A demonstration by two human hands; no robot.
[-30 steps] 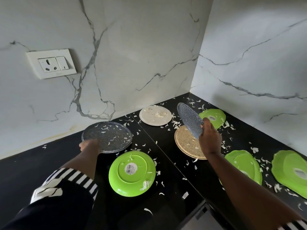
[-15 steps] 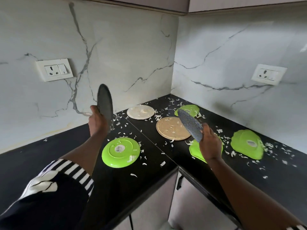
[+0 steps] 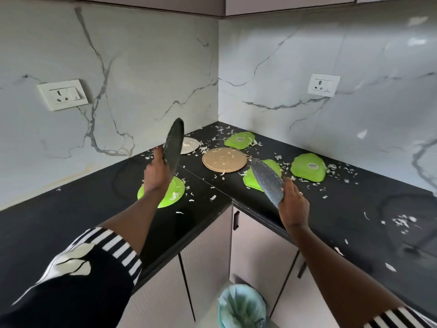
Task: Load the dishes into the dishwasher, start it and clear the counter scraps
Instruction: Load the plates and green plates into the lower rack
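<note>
Head view: we've got a plate in each hand above the black counter (image 3: 71,221). Our left hand (image 3: 156,174) grips the lower rim of the dark plate (image 3: 174,143), fingers curled round it, and the plate stands nearly on edge. Our right hand (image 3: 293,204) pinches the near rim of the speckled grey plate (image 3: 267,181), tilted steeply over the counter's inner corner. The tan plate (image 3: 223,159) and a green plate (image 3: 308,166) lie among the scraps (image 3: 402,221). There's no dishwasher in sight. The danger, we'd judge, is that each plate hangs by its rim alone, so a greasy edge could slip. Clinging scraps might also miss the lined bin (image 3: 241,306) below.
</note>
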